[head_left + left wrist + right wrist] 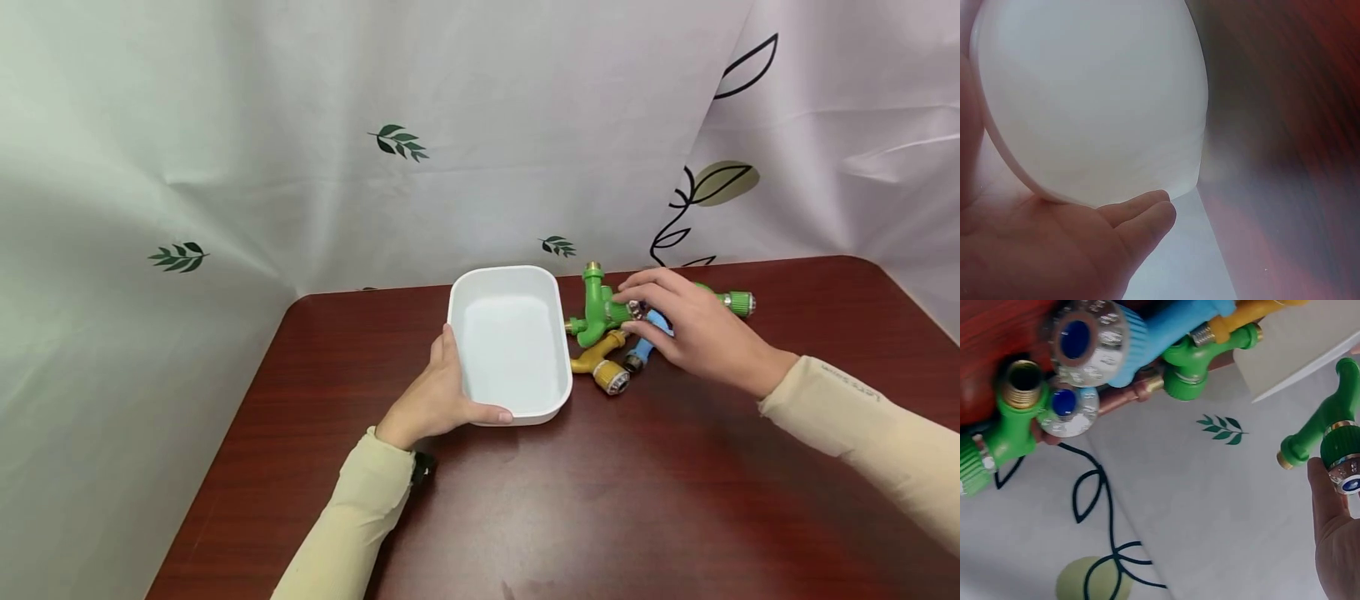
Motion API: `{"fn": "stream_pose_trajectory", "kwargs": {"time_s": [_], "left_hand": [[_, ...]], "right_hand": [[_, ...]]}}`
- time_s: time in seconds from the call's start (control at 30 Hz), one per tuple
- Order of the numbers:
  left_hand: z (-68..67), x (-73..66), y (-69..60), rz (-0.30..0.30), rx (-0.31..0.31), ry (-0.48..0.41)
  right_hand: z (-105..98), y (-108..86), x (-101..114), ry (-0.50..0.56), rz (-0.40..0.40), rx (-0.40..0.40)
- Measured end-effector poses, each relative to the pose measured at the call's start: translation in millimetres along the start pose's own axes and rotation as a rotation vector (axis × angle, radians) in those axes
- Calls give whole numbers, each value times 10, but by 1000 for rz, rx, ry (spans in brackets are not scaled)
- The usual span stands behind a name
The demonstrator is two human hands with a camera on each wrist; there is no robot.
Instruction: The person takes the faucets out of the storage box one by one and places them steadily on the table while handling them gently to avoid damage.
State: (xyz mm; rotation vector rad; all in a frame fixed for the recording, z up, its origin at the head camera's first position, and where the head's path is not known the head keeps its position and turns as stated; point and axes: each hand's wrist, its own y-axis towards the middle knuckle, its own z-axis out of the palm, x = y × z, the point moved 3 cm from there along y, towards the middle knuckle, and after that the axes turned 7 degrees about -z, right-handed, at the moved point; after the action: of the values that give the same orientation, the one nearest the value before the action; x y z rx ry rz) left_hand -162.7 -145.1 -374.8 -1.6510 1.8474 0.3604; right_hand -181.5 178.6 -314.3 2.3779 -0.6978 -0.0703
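Observation:
My right hand pinches the knob of a green faucet between thumb and fingers. In the right wrist view this green faucet hangs apart from the others, its knob at my fingers. My left hand grips a white rectangular tray at its near left corner, thumb along the front rim. In the left wrist view, fingers press the tray's outer wall. A yellow faucet and a blue faucet lie under the held faucet, right of the tray.
Another green faucet lies beyond my right hand. A further green faucet and a brown one show in the right wrist view. Everything stands on a reddish-brown table, with a leaf-patterned curtain behind its far edge.

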Motion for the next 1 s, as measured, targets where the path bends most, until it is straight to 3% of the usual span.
{"fn": "stream_pose_trajectory", "kwargs": {"time_s": [0.33,0.63,1.0], "left_hand": [[-10,-10,-13,3,-3,7],[-16,-16,-21,5,1,0],[-7,-5,-13,7,-5,-2]], "right_hand": [[-112,-243,-82,13,59,-3],[-209,-458,-130,-38,75,-49],[-333,-696,-208,30,75,-105]]}}
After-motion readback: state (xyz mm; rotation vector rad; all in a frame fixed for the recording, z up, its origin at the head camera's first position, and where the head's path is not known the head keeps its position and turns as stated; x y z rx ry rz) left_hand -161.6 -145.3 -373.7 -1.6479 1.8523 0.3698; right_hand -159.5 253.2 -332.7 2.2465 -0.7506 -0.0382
